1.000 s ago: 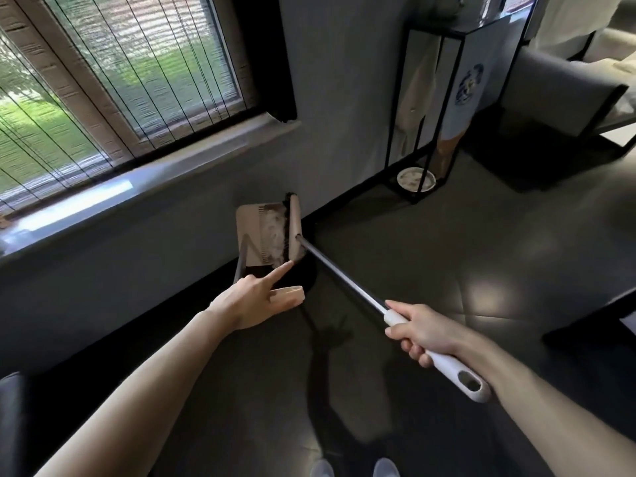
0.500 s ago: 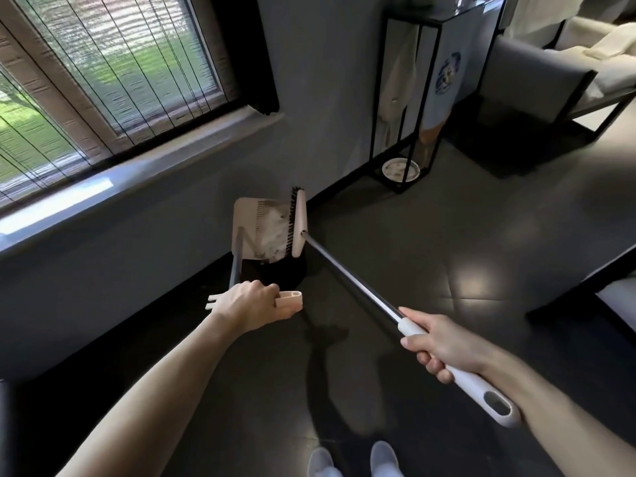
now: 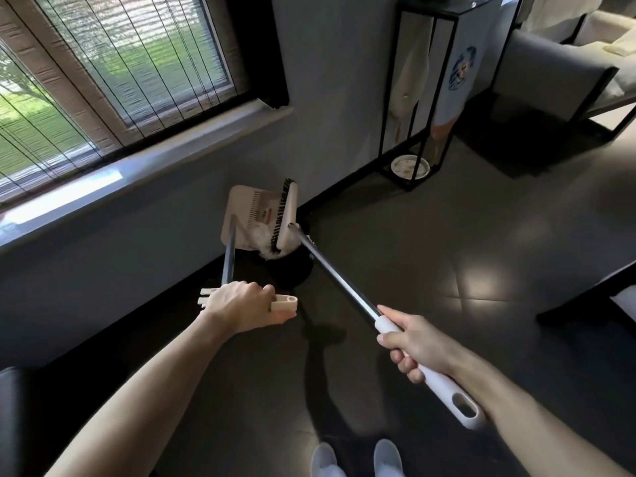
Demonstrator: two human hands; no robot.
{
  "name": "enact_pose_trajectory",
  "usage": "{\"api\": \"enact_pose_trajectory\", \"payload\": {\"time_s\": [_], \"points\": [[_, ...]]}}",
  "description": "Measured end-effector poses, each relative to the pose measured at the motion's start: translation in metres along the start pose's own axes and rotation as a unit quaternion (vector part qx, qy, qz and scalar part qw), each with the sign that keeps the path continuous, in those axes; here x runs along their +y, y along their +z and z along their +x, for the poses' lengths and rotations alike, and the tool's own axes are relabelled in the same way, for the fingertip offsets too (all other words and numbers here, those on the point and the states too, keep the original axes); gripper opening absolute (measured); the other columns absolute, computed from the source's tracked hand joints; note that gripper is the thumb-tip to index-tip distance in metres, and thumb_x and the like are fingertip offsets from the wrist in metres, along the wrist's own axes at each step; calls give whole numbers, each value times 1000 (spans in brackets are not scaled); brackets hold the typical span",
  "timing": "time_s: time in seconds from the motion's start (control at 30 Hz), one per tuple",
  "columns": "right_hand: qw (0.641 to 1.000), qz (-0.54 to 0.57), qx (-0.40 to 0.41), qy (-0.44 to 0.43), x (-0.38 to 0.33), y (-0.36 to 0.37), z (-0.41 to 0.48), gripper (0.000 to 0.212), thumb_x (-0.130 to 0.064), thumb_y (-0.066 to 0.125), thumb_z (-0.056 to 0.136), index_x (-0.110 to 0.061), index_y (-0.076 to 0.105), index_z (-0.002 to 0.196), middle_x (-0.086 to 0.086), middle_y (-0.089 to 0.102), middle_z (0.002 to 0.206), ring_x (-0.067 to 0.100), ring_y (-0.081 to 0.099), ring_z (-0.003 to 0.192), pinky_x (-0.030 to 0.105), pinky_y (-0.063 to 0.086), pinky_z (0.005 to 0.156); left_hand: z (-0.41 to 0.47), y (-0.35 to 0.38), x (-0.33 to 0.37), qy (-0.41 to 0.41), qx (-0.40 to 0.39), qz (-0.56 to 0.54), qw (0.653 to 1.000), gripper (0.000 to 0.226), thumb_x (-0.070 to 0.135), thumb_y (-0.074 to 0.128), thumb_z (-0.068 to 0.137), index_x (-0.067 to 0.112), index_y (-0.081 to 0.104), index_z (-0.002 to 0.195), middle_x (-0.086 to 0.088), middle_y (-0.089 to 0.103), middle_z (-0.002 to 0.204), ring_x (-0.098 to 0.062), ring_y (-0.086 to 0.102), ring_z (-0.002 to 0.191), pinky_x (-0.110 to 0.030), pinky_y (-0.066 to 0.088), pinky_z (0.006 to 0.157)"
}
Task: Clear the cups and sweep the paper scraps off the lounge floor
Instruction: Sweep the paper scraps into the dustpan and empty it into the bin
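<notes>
— How will the scraps (image 3: 266,248) handle?
— Head view: light and soft, I'd judge; they lie at the dustpan (image 3: 241,208) mouth against the broom (image 3: 288,218), by the wall (image 3: 344,98); left hand (image 3: 241,304) grips the dustpan handle, right hand (image 3: 416,342) the broom's white grip; both tools look stiff, light.
— Any writing?
— A small label (image 3: 264,215) on the dustpan; unreadable.

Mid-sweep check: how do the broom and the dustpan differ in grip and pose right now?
The broom has a white grip with an oval hole, in the right hand; the dustpan has a beige grip, in the left hand. The broom's shaft slants in from the right; the dustpan's runs nearly straight ahead. The broom ends in dark bristles, the dustpan in a beige tray. Both have dark metal shafts.
</notes>
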State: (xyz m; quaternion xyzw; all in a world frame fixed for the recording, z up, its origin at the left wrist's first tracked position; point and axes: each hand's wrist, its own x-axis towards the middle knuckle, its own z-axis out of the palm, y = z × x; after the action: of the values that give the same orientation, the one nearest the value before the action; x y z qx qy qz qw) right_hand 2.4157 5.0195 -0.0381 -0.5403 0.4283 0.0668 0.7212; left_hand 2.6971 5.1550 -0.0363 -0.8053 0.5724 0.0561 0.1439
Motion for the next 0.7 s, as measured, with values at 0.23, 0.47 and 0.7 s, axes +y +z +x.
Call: {"api": "enact_pose_trajectory", "payload": {"time_s": [0.23, 0.47, 0.7], "points": [[999, -30, 20, 11, 4, 26, 41, 66, -13, 52, 95, -40, 25, 149, 0, 44, 55, 8, 38, 40, 19, 35, 36, 10, 9, 4, 16, 24, 3, 1000, 78, 87, 17, 69, 29, 59, 101, 6, 67, 86, -18, 66, 81, -28, 35, 53], [996, -6, 80, 25, -1, 41, 73, 66, -7, 48, 96, -28, 22, 152, 5, 42, 57, 7, 37, 32, 18, 32, 34, 16, 4, 0, 37, 33, 50, 998, 74, 86, 19, 74, 26, 56, 93, 11, 48, 65, -17, 59, 64, -26, 25, 45], [998, 0, 54, 17, -10, 33, 61, 66, -6, 48, 96, -30, 22, 151, 3, 41, 59, 7, 36, 37, 18, 33, 36, 11, -21, -11, 66, 48, 66, 995, 62, 86, 14, 71, 29, 38, 82, 11, 51, 65, -16, 60, 66, -25, 20, 44]]}}
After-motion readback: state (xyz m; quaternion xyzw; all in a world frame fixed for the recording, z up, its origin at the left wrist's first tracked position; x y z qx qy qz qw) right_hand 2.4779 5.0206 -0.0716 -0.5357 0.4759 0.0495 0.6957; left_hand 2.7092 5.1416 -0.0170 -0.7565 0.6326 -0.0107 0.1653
